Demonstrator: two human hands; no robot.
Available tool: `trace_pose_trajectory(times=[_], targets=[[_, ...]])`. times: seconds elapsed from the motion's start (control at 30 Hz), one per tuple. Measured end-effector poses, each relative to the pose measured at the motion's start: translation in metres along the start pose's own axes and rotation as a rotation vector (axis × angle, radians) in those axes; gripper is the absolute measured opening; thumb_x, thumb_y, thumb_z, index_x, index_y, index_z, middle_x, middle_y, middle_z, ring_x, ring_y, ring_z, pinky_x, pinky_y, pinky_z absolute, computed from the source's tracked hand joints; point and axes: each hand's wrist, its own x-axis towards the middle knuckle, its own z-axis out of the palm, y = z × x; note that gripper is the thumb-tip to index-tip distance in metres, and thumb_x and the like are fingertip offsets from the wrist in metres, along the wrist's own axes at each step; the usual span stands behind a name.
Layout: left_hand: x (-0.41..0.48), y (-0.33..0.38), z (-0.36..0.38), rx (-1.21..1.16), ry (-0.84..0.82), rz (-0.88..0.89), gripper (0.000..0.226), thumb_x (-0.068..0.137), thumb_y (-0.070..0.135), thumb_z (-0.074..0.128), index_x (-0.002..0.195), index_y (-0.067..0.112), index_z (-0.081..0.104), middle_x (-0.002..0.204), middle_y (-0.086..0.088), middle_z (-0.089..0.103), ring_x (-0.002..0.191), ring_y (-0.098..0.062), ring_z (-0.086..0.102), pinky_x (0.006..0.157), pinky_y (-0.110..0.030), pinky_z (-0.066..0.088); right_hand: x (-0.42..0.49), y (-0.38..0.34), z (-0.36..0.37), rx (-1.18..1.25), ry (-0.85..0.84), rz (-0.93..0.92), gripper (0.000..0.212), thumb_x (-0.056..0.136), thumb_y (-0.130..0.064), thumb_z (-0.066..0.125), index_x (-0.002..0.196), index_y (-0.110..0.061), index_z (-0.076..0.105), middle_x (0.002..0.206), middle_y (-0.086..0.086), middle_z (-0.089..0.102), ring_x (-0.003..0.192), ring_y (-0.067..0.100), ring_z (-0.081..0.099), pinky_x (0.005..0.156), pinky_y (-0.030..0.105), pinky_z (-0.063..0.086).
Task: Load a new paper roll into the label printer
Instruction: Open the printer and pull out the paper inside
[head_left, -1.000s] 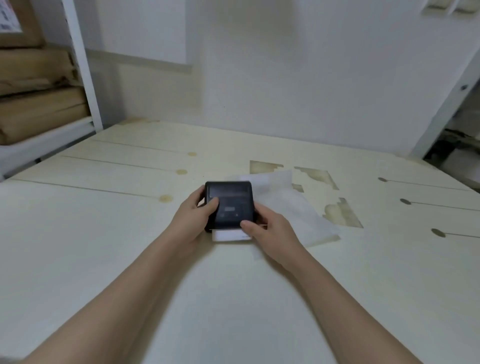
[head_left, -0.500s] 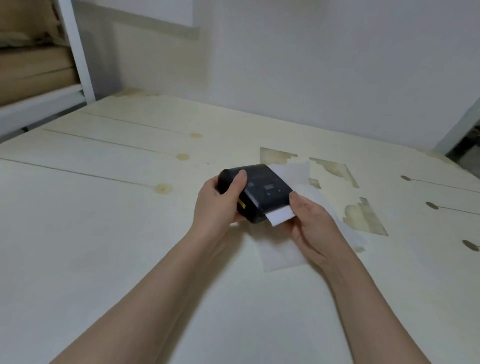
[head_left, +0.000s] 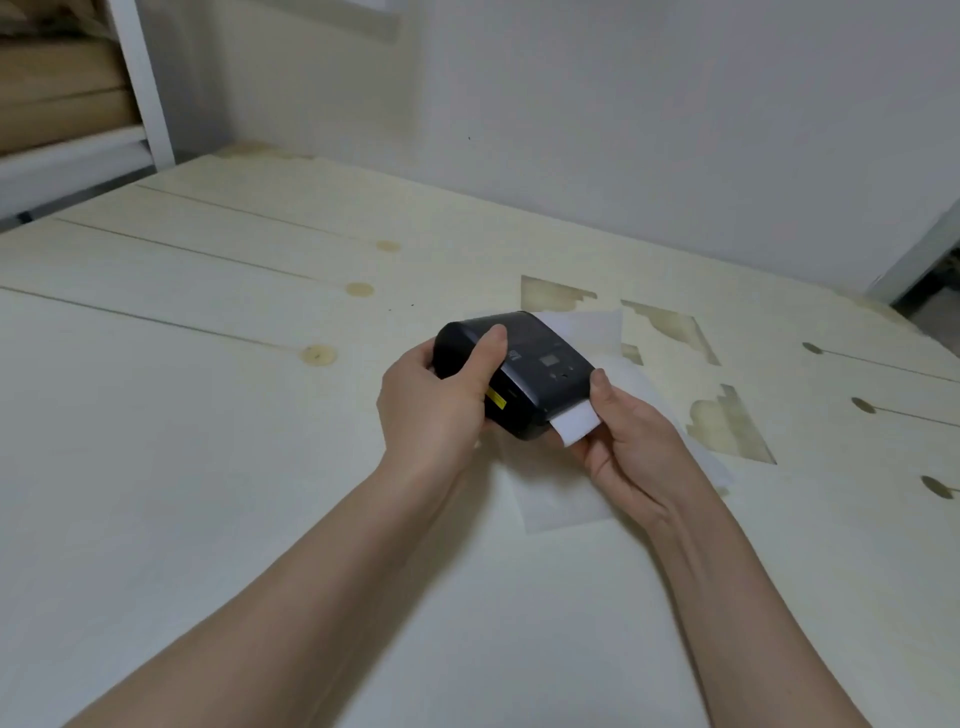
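Gripping the small black plastic label printer (head_left: 519, 374) from its left side, the left hand (head_left: 436, 410) has its thumb laid over the top of the case and its fingers curled beneath, closed firmly on the body. The printer is held tilted just above the pale wooden tabletop (head_left: 208, 467), near its middle, with a small screen and buttons showing on the upper face and a yellow sticker on the near side. A short strip of white label paper (head_left: 574, 422) sticks out of the slot at the printer's near right end. The right hand (head_left: 631, 441) is at that end, its thumb resting against the printer's edge just above the strip and its fingers half curled under the strip; whether it pinches the paper or only supports it cannot be told. Beneath both hands a thin translucent white sheet (head_left: 563, 499) lies flat on the tabletop, reaching out behind the printer too. Brown stained patches (head_left: 730, 426) mark the tabletop to the right.
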Motion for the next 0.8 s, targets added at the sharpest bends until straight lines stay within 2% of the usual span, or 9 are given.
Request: trace_pose_trajectory(times=[0.1, 0.2, 0.3, 0.37, 0.43, 0.53, 0.63, 0.7, 0.8], targets=[[-0.003, 0.001, 0.001, 0.060, 0.020, 0.060, 0.025, 0.078, 0.046, 0.073, 0.094, 0.026, 0.074, 0.090, 0.011, 0.077, 0.088, -0.009, 0.072, 0.084, -0.035, 0.057, -0.001, -0.001, -0.002, -0.039, -0.001, -0.012, 0.043, 0.086, -0.029, 0.055, 0.117, -0.001, 0.066, 0.123, 0.014, 0.071, 0.115, 0.022, 0.067, 0.095, 0.030, 0.056], [-0.006, 0.002, 0.002, 0.125, 0.030, 0.100, 0.035, 0.080, 0.050, 0.070, 0.104, 0.025, 0.071, 0.096, 0.014, 0.074, 0.091, 0.000, 0.067, 0.074, -0.020, 0.049, -0.003, -0.003, -0.003, -0.051, -0.010, -0.031, 0.045, 0.087, -0.029, 0.054, 0.120, 0.000, 0.064, 0.125, 0.014, 0.070, 0.119, 0.022, 0.066, 0.096, 0.027, 0.055], [-0.007, 0.001, 0.003, 0.129, 0.032, 0.105, 0.040, 0.080, 0.052, 0.069, 0.108, 0.024, 0.070, 0.099, 0.014, 0.073, 0.091, 0.004, 0.065, 0.071, -0.015, 0.045, -0.005, -0.004, -0.002, -0.051, 0.007, -0.047, 0.042, 0.087, -0.028, 0.054, 0.116, -0.001, 0.066, 0.122, 0.014, 0.072, 0.114, 0.021, 0.068, 0.089, 0.024, 0.057], [-0.007, 0.001, 0.002, 0.126, 0.038, 0.112, 0.047, 0.078, 0.054, 0.068, 0.113, 0.022, 0.068, 0.103, 0.014, 0.072, 0.094, 0.002, 0.065, 0.077, -0.018, 0.049, -0.006, -0.004, -0.001, -0.058, 0.013, -0.063, 0.040, 0.087, -0.028, 0.055, 0.114, -0.002, 0.067, 0.119, 0.013, 0.073, 0.111, 0.020, 0.069, 0.086, 0.023, 0.058], [-0.006, 0.001, 0.001, 0.100, 0.034, 0.120, 0.057, 0.072, 0.060, 0.069, 0.115, 0.023, 0.067, 0.106, 0.013, 0.072, 0.099, -0.005, 0.068, 0.087, -0.031, 0.055, -0.007, -0.005, 0.000, -0.070, 0.020, -0.081, 0.038, 0.088, -0.028, 0.055, 0.114, -0.004, 0.068, 0.119, 0.012, 0.073, 0.112, 0.020, 0.069, 0.088, 0.026, 0.058], [0.000, 0.001, -0.001, 0.071, 0.003, 0.119, 0.066, 0.065, 0.066, 0.069, 0.116, 0.024, 0.066, 0.109, 0.012, 0.071, 0.103, -0.012, 0.069, 0.088, -0.042, 0.057, -0.007, -0.006, 0.001, -0.086, 0.020, -0.099, 0.036, 0.088, -0.027, 0.055, 0.113, -0.005, 0.068, 0.117, 0.011, 0.074, 0.110, 0.019, 0.070, 0.089, 0.026, 0.058], [0.006, 0.001, -0.002, 0.057, -0.076, 0.070, 0.069, 0.063, 0.067, 0.071, 0.118, 0.025, 0.065, 0.113, 0.010, 0.071, 0.106, -0.013, 0.068, 0.090, -0.044, 0.056, -0.008, -0.008, -0.001, -0.128, 0.029, -0.108, 0.033, 0.092, -0.025, 0.054, 0.113, -0.004, 0.068, 0.112, 0.008, 0.076, 0.106, 0.017, 0.071, 0.084, 0.024, 0.058], [0.009, 0.001, -0.005, 0.035, -0.121, 0.041, 0.075, 0.064, 0.064, 0.073, 0.126, 0.024, 0.059, 0.115, 0.010, 0.071, 0.109, -0.012, 0.067, 0.095, -0.043, 0.054, -0.009, -0.009, -0.004, -0.170, 0.054, -0.101, 0.030, 0.098, -0.020, 0.051, 0.115, -0.002, 0.067, 0.114, 0.009, 0.075, 0.106, 0.017, 0.070, 0.084, 0.024, 0.058], [0.014, -0.001, -0.012, 0.039, -0.168, 0.019, 0.069, 0.078, 0.047, 0.074, 0.137, 0.027, 0.043, 0.116, 0.013, 0.068, 0.111, -0.013, 0.066, 0.101, -0.041, 0.050, -0.013, -0.008, -0.006, -0.258, 0.073, -0.075, 0.029, 0.099, -0.016, 0.053, 0.120, -0.003, 0.067, 0.116, 0.009, 0.075, 0.107, 0.018, 0.070, 0.090, 0.027, 0.057]])
